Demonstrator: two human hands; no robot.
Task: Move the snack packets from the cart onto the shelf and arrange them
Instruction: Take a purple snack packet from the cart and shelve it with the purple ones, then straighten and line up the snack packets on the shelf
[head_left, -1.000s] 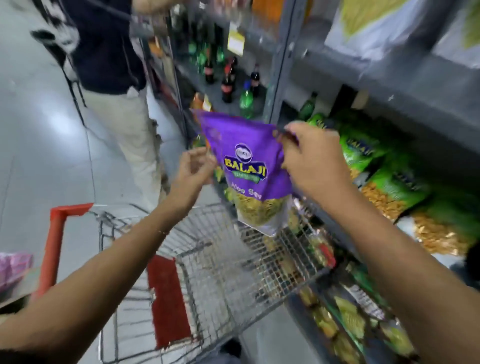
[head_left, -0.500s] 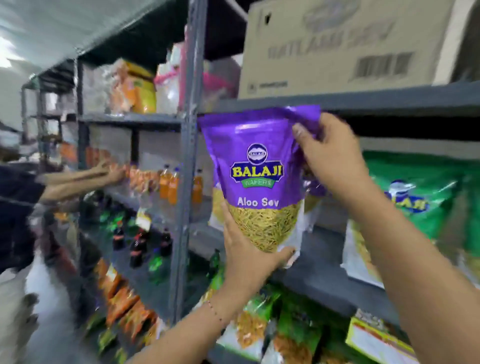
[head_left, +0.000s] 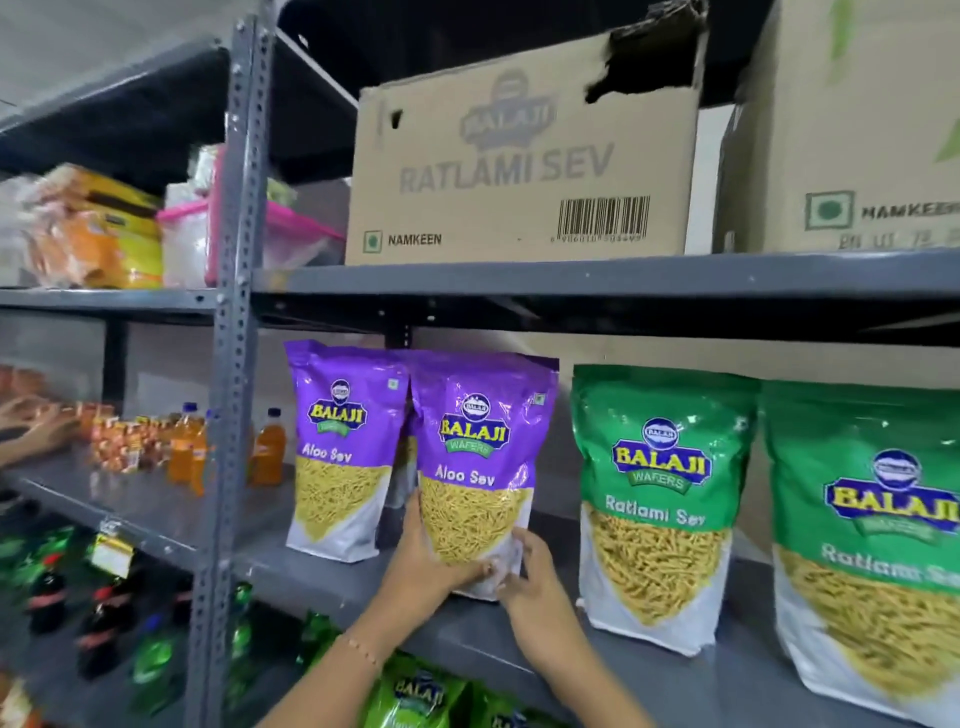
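Both hands' fingers, left (head_left: 422, 564) and right (head_left: 535, 582), pinch the base of a purple packet (head_left: 475, 467) standing on the shelf (head_left: 519, 644) just beside another purple one (head_left: 340, 447), so placing looks nearly done; the cart is out of view

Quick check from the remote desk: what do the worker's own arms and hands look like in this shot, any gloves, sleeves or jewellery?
Both hands are bare, no gloves. The left hand and right hand show no rings that I can make out. Both forearms are uncovered as far as the frame shows, so no sleeves are visible. A thin beaded bracelet sits on the left wrist; the right wrist looks unadorned.
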